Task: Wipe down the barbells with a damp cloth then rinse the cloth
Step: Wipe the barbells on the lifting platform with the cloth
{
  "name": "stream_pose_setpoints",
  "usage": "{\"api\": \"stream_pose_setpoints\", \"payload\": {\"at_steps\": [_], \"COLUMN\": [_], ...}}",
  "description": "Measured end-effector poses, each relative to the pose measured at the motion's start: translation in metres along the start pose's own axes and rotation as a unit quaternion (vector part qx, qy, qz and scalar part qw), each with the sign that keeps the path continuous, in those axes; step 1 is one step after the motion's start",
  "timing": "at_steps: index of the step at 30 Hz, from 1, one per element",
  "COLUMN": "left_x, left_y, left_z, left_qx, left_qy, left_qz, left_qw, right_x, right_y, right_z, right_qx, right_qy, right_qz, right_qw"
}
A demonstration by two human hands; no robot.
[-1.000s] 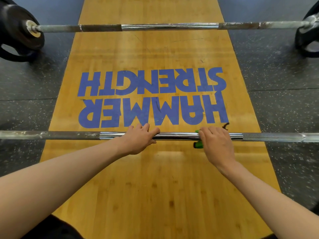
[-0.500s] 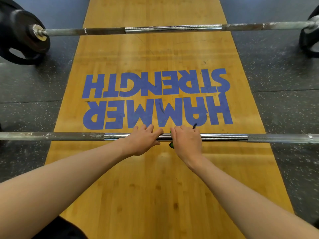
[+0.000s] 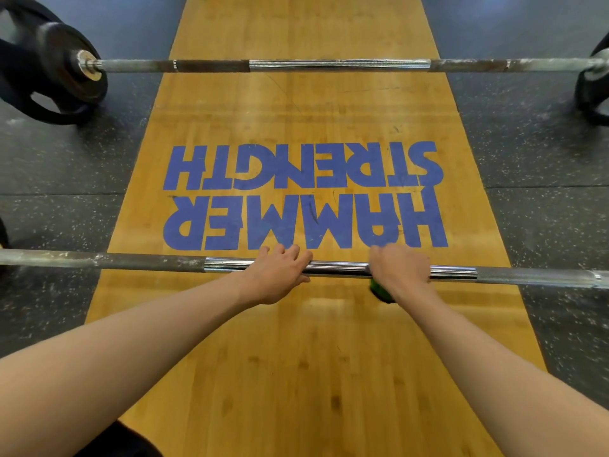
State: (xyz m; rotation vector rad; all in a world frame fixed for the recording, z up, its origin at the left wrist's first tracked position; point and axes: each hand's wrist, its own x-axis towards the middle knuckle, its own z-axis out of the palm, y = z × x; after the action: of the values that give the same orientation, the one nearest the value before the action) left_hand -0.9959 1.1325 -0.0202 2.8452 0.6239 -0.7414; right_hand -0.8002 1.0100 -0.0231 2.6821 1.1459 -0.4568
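Observation:
The near barbell (image 3: 148,260) lies across the wooden platform, chrome in the middle and dark knurled steel toward its ends. My left hand (image 3: 280,273) rests on its chrome part with fingers laid over the top. To the right of it, my right hand (image 3: 400,268) grips the bar through a green cloth (image 3: 379,288), of which only a corner shows below the bar. A second barbell (image 3: 329,65) lies farther away, parallel to the first.
Black weight plates (image 3: 62,67) load the far barbell's left end, and another plate (image 3: 593,84) shows at its right end. The wooden platform (image 3: 296,357) carries a blue logo and is flanked by dark speckled rubber flooring (image 3: 56,159).
My right hand with the cloth slid left along the bar until it was close beside my left hand, then back to the right. My left hand kept its place on the bar.

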Motion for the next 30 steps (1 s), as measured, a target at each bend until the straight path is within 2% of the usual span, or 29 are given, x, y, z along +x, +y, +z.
{"api": "stream_pose_setpoints", "payload": {"at_steps": [2,5,7,10,13,15,17,20,21,23,25,27,30], "left_x": [0.001,0.002,0.001,0.0,0.001,0.001,0.001,0.001,0.002,0.003,0.002,0.002,0.002], "left_y": [0.0,0.0,-0.001,-0.002,-0.002,-0.003,-0.002,-0.003,-0.002,-0.002,-0.002,-0.002,-0.002], "left_z": [-0.002,-0.003,-0.003,-0.002,-0.002,-0.002,-0.002,-0.004,-0.005,-0.005,-0.005,-0.004,-0.003], "left_qx": [0.002,0.001,0.005,0.003,0.004,0.0,-0.001,0.004,0.004,0.005,0.003,0.006,0.01], "left_qy": [-0.006,-0.013,-0.009,-0.013,-0.014,-0.011,-0.011,-0.015,-0.016,-0.016,-0.016,-0.013,-0.008], "left_qz": [0.0,0.001,0.003,0.006,0.01,0.009,0.009,0.007,0.007,0.006,0.004,0.003,0.006], "left_qw": [1.0,1.0,1.0,1.0,1.0,1.0,1.0,1.0,1.0,1.0,1.0,1.0,1.0], "right_x": [-0.008,-0.027,-0.037,-0.046,-0.036,-0.026,-0.017,0.002,0.003,-0.001,-0.017,-0.031,-0.04], "right_y": [-0.035,-0.062,-0.049,-0.005,0.037,0.052,0.053,0.027,0.013,-0.021,-0.049,-0.058,-0.032], "right_z": [-0.003,0.013,0.029,0.049,0.046,0.037,0.024,0.008,0.003,-0.004,-0.001,0.01,0.04], "right_qx": [0.019,0.033,0.055,0.047,0.044,0.076,0.139,0.111,0.099,0.095,0.08,0.094,0.078], "right_qy": [0.001,0.051,0.117,0.168,0.167,0.156,0.093,0.003,-0.013,-0.032,-0.013,0.045,0.186], "right_qz": [-0.065,-0.143,-0.173,-0.242,-0.28,-0.267,-0.18,-0.045,-0.022,-0.031,-0.077,-0.126,-0.184], "right_qw": [0.998,0.988,0.976,0.955,0.944,0.948,0.969,0.993,0.995,0.994,0.994,0.987,0.962]}}
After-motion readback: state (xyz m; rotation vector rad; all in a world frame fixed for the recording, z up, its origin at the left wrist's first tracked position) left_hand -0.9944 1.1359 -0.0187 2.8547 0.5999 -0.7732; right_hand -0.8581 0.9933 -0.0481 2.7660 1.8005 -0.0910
